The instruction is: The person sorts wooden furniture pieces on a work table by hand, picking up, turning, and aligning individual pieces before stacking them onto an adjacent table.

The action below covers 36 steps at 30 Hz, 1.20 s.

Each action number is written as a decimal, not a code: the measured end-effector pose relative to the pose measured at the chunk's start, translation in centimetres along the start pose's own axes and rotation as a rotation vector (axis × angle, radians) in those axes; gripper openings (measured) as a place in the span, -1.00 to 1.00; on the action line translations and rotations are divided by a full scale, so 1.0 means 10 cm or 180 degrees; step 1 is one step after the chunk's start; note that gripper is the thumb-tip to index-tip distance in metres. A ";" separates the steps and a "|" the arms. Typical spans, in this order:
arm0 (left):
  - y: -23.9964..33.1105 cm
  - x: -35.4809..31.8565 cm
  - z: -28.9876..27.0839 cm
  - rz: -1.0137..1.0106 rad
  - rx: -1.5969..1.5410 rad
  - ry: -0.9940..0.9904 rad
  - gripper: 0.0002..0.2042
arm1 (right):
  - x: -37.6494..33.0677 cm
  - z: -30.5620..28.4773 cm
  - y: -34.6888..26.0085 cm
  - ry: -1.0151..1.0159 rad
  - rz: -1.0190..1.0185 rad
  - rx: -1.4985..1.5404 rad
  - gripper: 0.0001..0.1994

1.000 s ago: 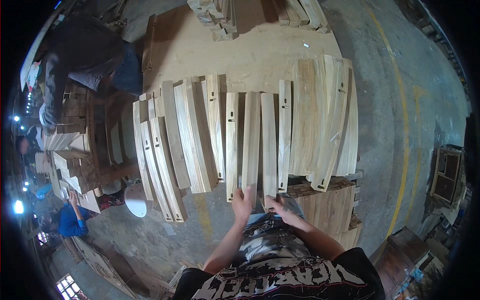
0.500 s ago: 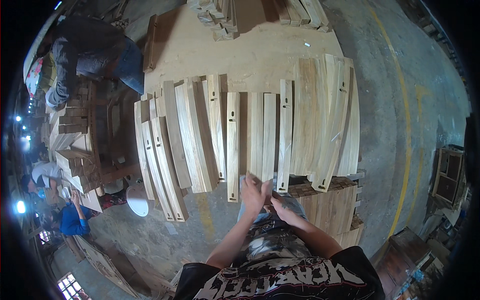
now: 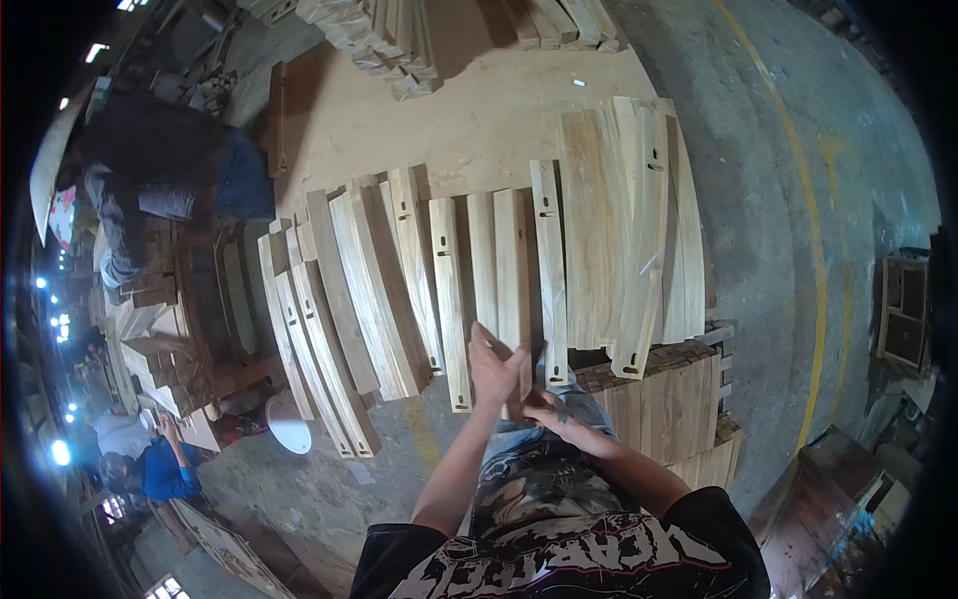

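Note:
Both my hands are at the near end of a pale wooden strip (image 3: pixel 511 250) that reaches away from me. My left hand (image 3: pixel 496 371) lies against its left side, thumb apart and the other fingers bent over it. My right hand (image 3: pixel 554 414) closes round the near end, its fingertips partly hidden. The strip looks tipped on its edge, with a shaded side face showing. Left of it lie another plain strip (image 3: pixel 482 240) and a slotted strip (image 3: pixel 448 309). To its right, past a gap, is a second slotted strip (image 3: pixel 548 270).
The strips lie on a large board tabletop (image 3: pixel 469 130). More wood is stacked on its far side (image 3: pixel 389 45), and a block stack (image 3: pixel 659 409) stands below the right edge. A white round lid (image 3: pixel 289 424) is at left. Co-workers (image 3: pixel 165 150) occupy the left side.
My view has shifted, so the table appears further left. The strip at my hands has turned and shows its side face. My left hand has moved further up along it.

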<state>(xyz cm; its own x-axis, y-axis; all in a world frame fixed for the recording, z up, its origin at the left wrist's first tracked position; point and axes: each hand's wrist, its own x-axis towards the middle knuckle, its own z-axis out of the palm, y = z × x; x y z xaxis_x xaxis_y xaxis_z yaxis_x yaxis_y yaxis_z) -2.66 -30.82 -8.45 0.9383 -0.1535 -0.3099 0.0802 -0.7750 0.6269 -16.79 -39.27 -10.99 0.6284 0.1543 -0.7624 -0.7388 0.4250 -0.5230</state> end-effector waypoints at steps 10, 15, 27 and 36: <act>0.01 0.02 -0.21 -0.0308 -0.1062 -0.0576 -0.22 | 0.00 0.01 -0.08 -0.0097 0.0176 0.1162 -0.36; 0.07 -0.01 -0.43 -0.1427 -0.2955 -0.1470 -0.40 | -0.14 0.06 -0.31 -0.1059 0.0134 0.2560 -0.21; 0.38 -0.16 -0.59 -0.0913 -0.1800 -0.0792 -0.52 | -0.51 -0.03 -0.75 -0.0282 0.0118 0.0887 -0.41; -0.41 -0.08 -0.30 -0.1557 -0.2873 -0.1365 -0.06 | -0.58 0.27 -1.05 0.0291 -0.0514 -0.1929 -0.47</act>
<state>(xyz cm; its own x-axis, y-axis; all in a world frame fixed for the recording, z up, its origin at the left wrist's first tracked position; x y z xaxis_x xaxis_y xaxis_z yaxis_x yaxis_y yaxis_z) -2.69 -25.70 -8.66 0.5587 -0.2877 -0.7779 0.7886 -0.1061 0.6057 -12.02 -42.25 -0.05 0.7401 0.0422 -0.6712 -0.6598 -0.1481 -0.7367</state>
